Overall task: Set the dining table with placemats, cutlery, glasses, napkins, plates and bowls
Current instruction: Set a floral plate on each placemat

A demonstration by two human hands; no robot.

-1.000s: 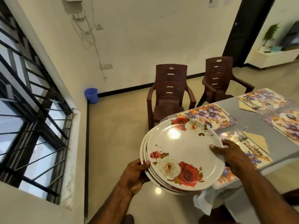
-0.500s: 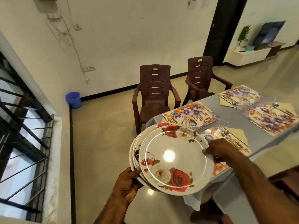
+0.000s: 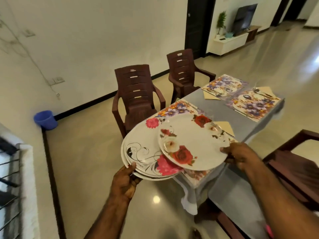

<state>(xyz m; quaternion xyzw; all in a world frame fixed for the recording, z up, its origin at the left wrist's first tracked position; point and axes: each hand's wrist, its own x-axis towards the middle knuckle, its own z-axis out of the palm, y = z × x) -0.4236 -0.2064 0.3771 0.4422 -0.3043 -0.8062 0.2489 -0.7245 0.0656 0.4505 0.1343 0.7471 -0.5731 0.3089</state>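
My left hand (image 3: 125, 182) grips the near rim of a stack of white plates (image 3: 143, 152) whose top one has pink flowers and black swirls. My right hand (image 3: 241, 156) pinches the right edge of a white plate with red roses (image 3: 191, 144), which hangs over the stack's right side and over the table's near corner. On the grey table (image 3: 222, 114) lie floral placemats, one half hidden under the plates (image 3: 179, 107), two at the far end (image 3: 224, 85) (image 3: 253, 104). Beige napkins (image 3: 224, 127) and cutlery (image 3: 259, 92) lie beside them.
Two brown plastic chairs (image 3: 138, 95) (image 3: 184, 73) stand along the table's far side, and a dark wooden chair (image 3: 293, 169) at the near right. A blue bucket (image 3: 45, 119) sits by the wall at left. A window grille is at the far left.
My right hand has slid the rose plate off the stack to the right, uncovering the pink-flowered plate below. My view has turned right toward the table.
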